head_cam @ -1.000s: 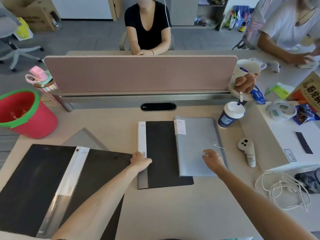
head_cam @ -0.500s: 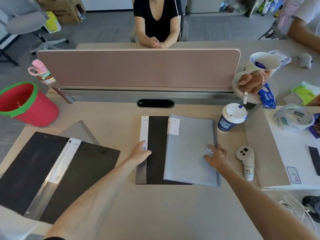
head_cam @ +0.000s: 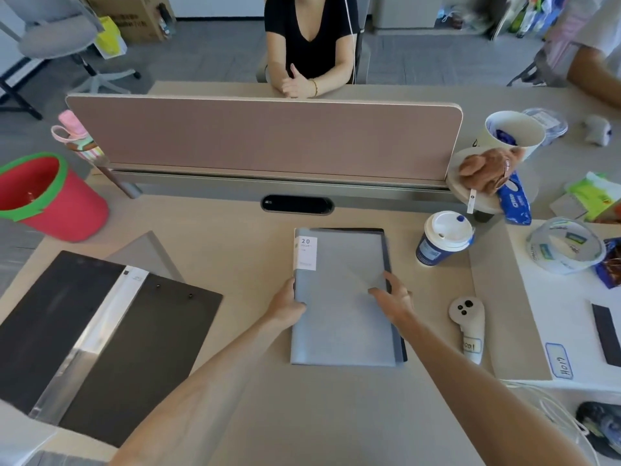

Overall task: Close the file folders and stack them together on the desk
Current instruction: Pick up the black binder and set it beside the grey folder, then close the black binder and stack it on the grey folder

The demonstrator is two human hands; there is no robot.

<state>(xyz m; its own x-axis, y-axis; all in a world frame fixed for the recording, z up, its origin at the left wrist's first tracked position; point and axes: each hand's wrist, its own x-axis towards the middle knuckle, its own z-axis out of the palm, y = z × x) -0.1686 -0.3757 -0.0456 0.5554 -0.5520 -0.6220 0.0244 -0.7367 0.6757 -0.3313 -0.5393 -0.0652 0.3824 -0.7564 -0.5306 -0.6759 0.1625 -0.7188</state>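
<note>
A grey folder point(head_cam: 342, 317) with a white "20" label lies shut in the middle of the desk, covering a dark folder whose edge point(head_cam: 401, 348) shows along its right side. My left hand point(head_cam: 289, 306) holds the grey folder's left spine edge. My right hand point(head_cam: 393, 299) rests flat on its right part, fingers spread. A large black folder point(head_cam: 100, 334) lies open flat at the left, with a clear and white spine strip down its middle.
A lidded coffee cup point(head_cam: 443, 238) and a white controller point(head_cam: 468, 326) sit right of the folders. A red bucket point(head_cam: 43, 196) stands far left. A pink divider point(head_cam: 262, 136) runs across the back, with a person seated behind it. Cables point(head_cam: 554, 415) lie at the lower right.
The grey folder has slid left over the dark folder, from overlapping its right part to covering it. My left hand moved from the dark folder's spine onto the grey folder's left edge.
</note>
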